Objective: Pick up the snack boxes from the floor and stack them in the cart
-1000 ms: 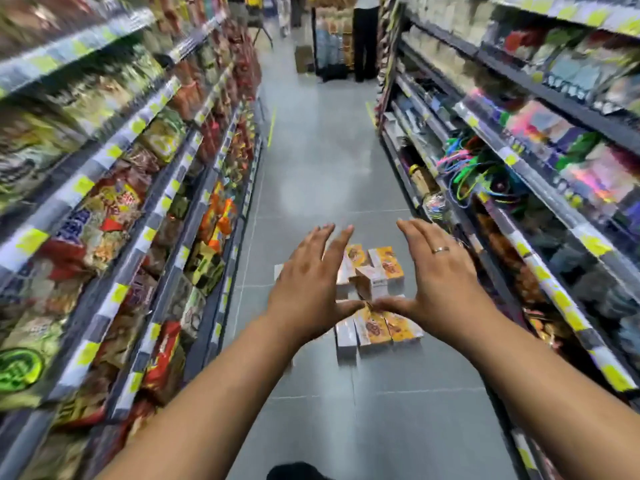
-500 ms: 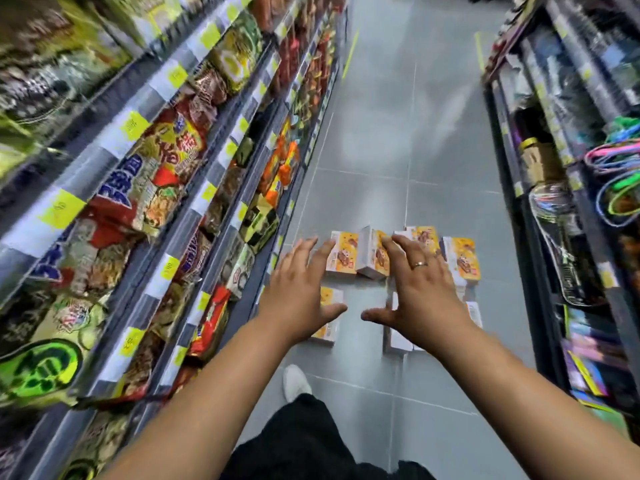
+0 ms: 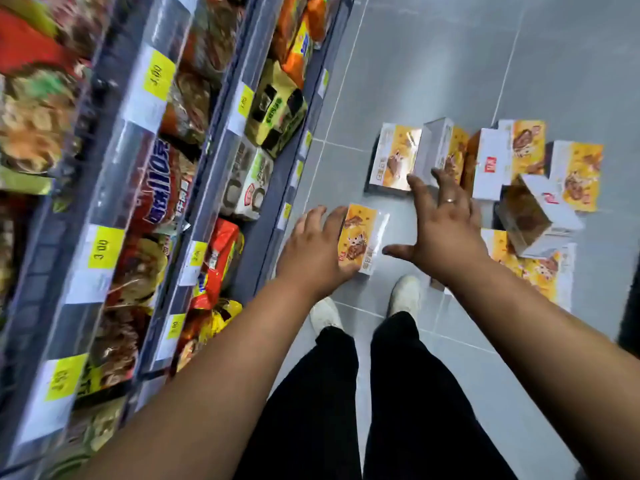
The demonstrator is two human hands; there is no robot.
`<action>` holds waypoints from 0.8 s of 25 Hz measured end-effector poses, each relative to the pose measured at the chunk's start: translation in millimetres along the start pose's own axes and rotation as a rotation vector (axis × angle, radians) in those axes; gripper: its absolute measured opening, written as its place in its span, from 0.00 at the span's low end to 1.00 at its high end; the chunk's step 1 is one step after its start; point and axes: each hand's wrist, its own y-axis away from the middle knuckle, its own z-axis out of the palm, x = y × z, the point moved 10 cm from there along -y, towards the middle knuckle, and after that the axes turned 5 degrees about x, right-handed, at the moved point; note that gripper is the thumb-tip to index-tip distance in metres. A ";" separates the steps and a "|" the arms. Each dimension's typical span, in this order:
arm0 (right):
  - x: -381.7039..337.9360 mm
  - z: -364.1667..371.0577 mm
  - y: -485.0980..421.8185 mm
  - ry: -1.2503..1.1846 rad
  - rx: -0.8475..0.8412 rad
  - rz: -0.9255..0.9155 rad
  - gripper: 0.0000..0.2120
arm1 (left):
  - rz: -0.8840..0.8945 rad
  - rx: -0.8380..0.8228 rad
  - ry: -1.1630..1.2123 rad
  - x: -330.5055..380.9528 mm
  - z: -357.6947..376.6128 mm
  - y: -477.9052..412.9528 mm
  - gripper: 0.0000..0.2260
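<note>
Both hands spread, gripping nothing. Our box [image 3: 362, 242] lies flat on the floor [image 3: 450, 64], long axis running away from us, with left hand [image 3: 311, 252] nearer at its left edge and right hand [image 3: 446, 230] just off its right.

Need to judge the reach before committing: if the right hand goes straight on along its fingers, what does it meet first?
Probably the box standing on edge in the far row. The right hand points its spread fingers at it, with the flat box close beside. The hand's height above the floor is unclear.
</note>
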 end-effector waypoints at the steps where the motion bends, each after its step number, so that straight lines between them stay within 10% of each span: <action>1: 5.7 24.4 -17.9 -0.001 -0.025 -0.005 0.54 | -0.041 -0.022 0.014 -13.2 21.6 -14.4 0.41; 20: 123.7 514.1 -233.9 0.075 -0.406 -0.087 0.62 | -0.785 -0.242 0.422 -234.6 504.0 -199.1 0.51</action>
